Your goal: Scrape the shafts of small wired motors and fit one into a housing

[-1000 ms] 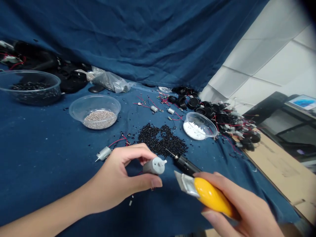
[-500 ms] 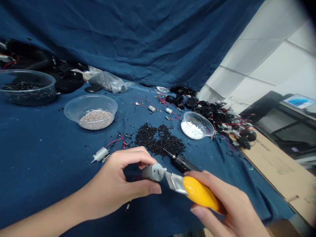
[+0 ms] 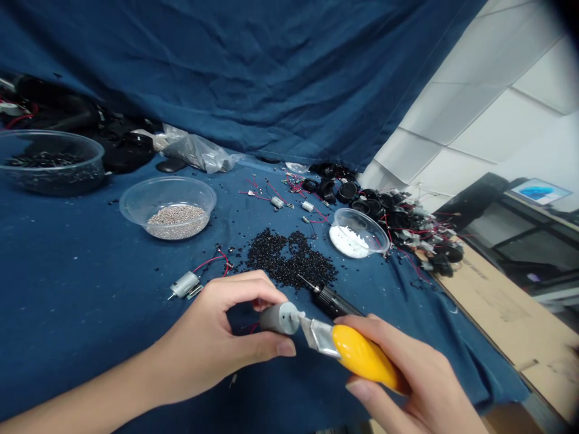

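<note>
L hand pinching grey motor, R hand's fingers round yellow cutter (blade nr motor's shaft).

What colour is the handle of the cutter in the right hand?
The handle is bright yellow; the head view shows it best.
</note>
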